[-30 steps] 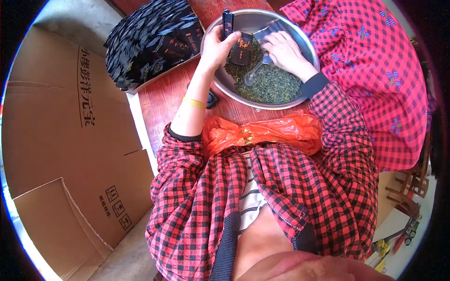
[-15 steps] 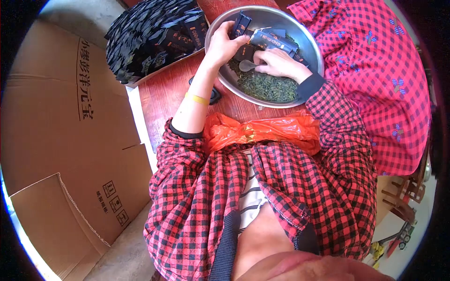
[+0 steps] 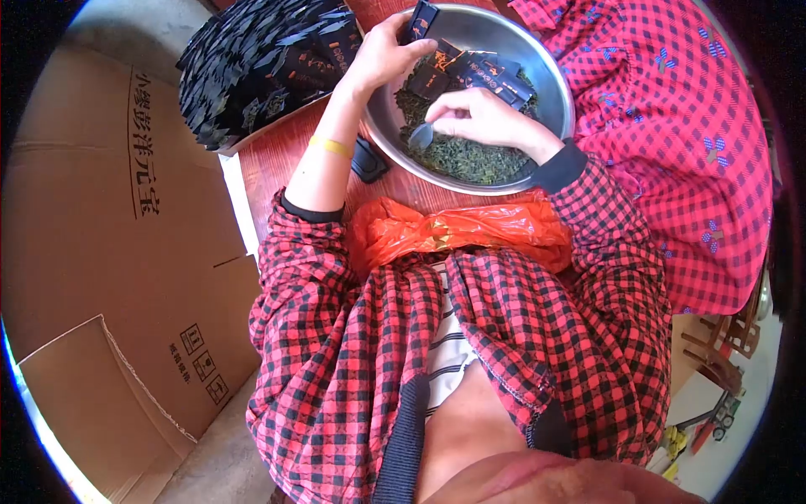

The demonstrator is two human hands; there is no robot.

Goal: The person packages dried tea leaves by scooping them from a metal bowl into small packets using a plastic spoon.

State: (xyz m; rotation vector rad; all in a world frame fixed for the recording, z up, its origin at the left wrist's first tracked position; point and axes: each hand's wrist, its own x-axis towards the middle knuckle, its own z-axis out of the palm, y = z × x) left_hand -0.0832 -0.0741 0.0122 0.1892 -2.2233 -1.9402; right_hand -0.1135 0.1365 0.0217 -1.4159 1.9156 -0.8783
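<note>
A wide metal basin [image 3: 552, 92] holds loose dark green leaves [image 3: 478, 160] that look like dried tea. Several black packets [image 3: 495, 74] with orange print lie on the leaves toward its far side. At the basin's upper left rim, my left hand [image 3: 384, 55] is closed on a small black packet [image 3: 420, 20] standing upright. Over the leaves, my right hand [image 3: 483, 116] pinches a small spoon [image 3: 421, 136], whose bowl is down near the leaf surface at the left. Whether leaves are in the spoon I cannot tell.
A box packed with black packets [image 3: 260, 67] stands left of the basin on the red wooden table [image 3: 277, 168]. A black object [image 3: 368, 160] lies beside the basin. Orange plastic [image 3: 462, 231] sits at the near edge. A large cardboard box [image 3: 126, 252] fills the left; checked cloth [image 3: 680, 151] hangs right.
My left hand has moved left and up with the packet, toward the basin's rim. My right hand has shifted slightly left, and the spoon has dropped lower and left over the leaves.
</note>
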